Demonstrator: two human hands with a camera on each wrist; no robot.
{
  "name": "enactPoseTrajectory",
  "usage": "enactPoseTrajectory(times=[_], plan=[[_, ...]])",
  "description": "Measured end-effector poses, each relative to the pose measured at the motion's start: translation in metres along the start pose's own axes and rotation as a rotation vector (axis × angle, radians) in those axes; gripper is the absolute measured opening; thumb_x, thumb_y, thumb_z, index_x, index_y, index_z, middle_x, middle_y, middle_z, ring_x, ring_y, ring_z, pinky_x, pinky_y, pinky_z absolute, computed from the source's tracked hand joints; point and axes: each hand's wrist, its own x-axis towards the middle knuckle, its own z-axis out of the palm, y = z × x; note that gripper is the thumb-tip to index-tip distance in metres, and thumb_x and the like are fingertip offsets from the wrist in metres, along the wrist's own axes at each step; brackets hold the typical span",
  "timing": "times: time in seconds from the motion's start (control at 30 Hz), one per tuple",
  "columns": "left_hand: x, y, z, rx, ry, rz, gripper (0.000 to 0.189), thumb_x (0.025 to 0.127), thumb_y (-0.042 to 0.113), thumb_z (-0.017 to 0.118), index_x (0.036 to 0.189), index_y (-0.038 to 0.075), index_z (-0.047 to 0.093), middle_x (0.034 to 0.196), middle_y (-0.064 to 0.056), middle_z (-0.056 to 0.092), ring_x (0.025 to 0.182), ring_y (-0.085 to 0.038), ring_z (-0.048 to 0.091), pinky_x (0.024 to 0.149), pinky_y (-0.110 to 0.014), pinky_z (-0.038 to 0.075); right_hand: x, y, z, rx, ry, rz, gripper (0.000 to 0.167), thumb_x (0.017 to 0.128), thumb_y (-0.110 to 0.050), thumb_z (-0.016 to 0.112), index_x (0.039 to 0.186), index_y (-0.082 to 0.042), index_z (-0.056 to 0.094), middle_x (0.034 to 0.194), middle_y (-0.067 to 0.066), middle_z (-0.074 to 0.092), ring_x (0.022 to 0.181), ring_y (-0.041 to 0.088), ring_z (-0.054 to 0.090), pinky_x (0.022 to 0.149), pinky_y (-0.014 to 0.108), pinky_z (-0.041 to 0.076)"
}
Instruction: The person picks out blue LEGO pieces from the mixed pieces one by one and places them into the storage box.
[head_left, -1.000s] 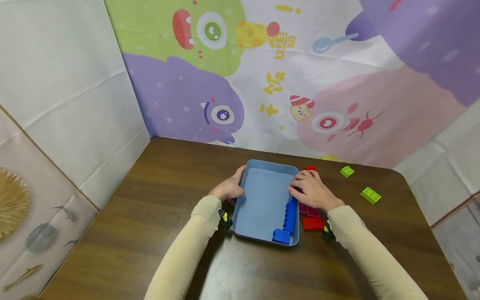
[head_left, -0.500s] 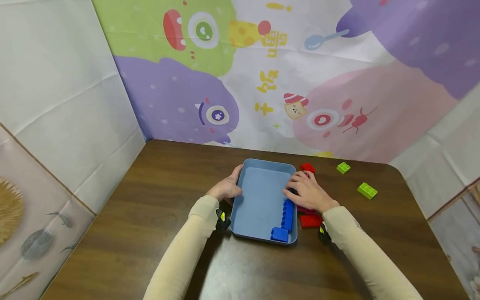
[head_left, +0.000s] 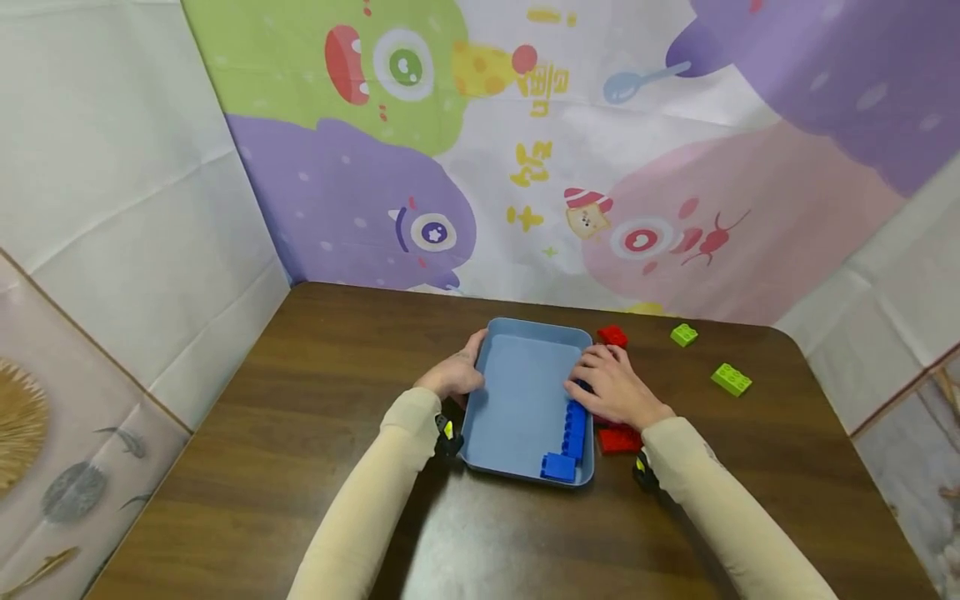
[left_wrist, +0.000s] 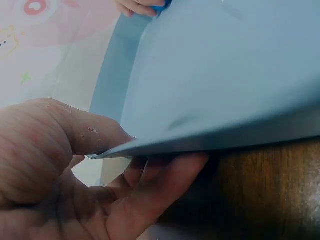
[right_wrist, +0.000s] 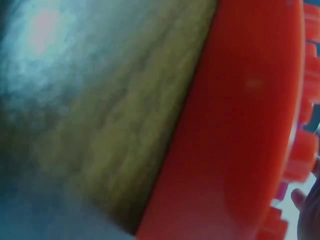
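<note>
A shallow blue-grey plastic tray (head_left: 513, 400) lies on the table. My left hand (head_left: 453, 375) grips its left wall; in the left wrist view the thumb (left_wrist: 100, 131) lies over the rim and the fingers (left_wrist: 160, 187) curl beneath. Inside, blue toy bricks line the right wall: a row of bricks (head_left: 574, 429) with studs facing left, and one brick (head_left: 558, 467) in the near right corner. My right hand (head_left: 611, 387) reaches over the right wall, its fingers bent down on a blue brick (left_wrist: 159, 8) at the far end of that row, mostly hidden by the hand.
Right of the tray, a red brick (head_left: 618, 440) lies near my right wrist, large in the right wrist view. Another red brick (head_left: 612, 335) is beyond the hand. Two lime-green bricks (head_left: 731, 380) lie further right. A printed cloth (head_left: 525, 275) hangs behind the table.
My head view has shifted slightly. The right hand's fingers have stayed at the tray's right wall with only small movement, and the left hand keeps its grip on the tray.
</note>
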Motion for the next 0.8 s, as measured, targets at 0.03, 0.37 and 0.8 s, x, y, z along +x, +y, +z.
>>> enactPoseTrajectory(times=[0.03, 0.37, 0.8], plan=[[0.001, 0.000, 0.000, 0.004, -0.006, -0.006, 0.097, 0.090, -0.010, 0.050, 0.165, 0.031, 0.002, 0.167, -0.023, 0.019, 0.126, -0.049, 0.056, 0.073, -0.055, 0.061, -0.001, -0.001, 0.002, 0.000, -0.004, 0.004, 0.032, 0.098, -0.040, 0.059, 0.106, -0.016, 0.080, 0.115, 0.007, 0.072, 0.126, 0.032, 0.049, 0.112, 0.061, 0.026], [0.007, 0.006, -0.003, 0.089, 0.002, -0.041, 0.098, 0.090, -0.011, 0.050, 0.165, 0.032, 0.002, 0.163, -0.023, 0.032, 0.097, -0.037, 0.067, 0.072, -0.051, 0.061, -0.002, -0.004, 0.000, 0.004, 0.012, 0.012, 0.030, 0.100, -0.035, 0.057, 0.108, -0.018, 0.080, 0.116, 0.007, 0.072, 0.129, 0.034, 0.048, 0.112, 0.061, 0.027], [0.005, -0.001, -0.024, 0.104, -0.015, 0.043, 0.076, 0.104, 0.036, 0.054, 0.165, 0.028, 0.009, 0.162, -0.021, 0.033, 0.114, -0.039, 0.063, 0.079, -0.050, 0.060, -0.008, 0.005, -0.015, 0.132, -0.012, 0.023, 0.037, 0.099, -0.036, 0.062, 0.129, -0.016, 0.071, 0.130, 0.010, 0.066, 0.130, 0.033, 0.051, 0.111, 0.062, 0.033]])
